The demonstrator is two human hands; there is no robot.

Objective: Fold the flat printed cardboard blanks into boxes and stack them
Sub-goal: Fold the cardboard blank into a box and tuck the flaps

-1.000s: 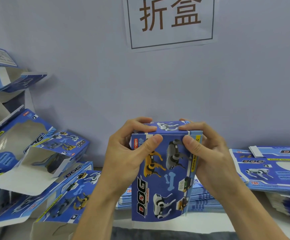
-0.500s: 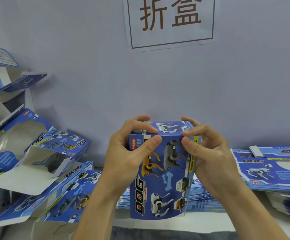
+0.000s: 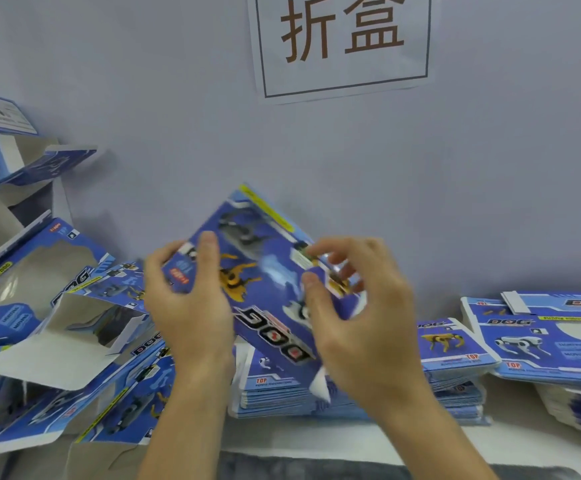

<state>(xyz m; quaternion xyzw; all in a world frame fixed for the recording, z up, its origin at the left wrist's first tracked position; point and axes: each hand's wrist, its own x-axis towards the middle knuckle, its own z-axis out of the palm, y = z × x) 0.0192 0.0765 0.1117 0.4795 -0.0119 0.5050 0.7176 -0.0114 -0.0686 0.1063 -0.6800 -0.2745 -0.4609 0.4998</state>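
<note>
A blue printed box (image 3: 265,282) with robot dogs and "DOG" lettering is in the air at the centre, tilted, its top end pointing up and left; it is motion-blurred. My left hand (image 3: 192,306) grips its left end, thumb laid across the front face. My right hand (image 3: 362,323) holds the lower right side, thumb on the front and curled fingers behind the edge. A white flap shows at the box's lower corner. Below lies a stack of flat blanks (image 3: 275,389).
Folded boxes (image 3: 57,306) with open flaps and windows are piled at the left against the wall. More flat blanks (image 3: 542,344) are stacked at the right. A paper sign (image 3: 341,43) hangs on the grey wall. A dark mat edges the table front.
The box stood upright between both hands with fingers pressing its top flap; now it is swung to a slant, top leaning left, and both hands have shifted their hold along its sides.
</note>
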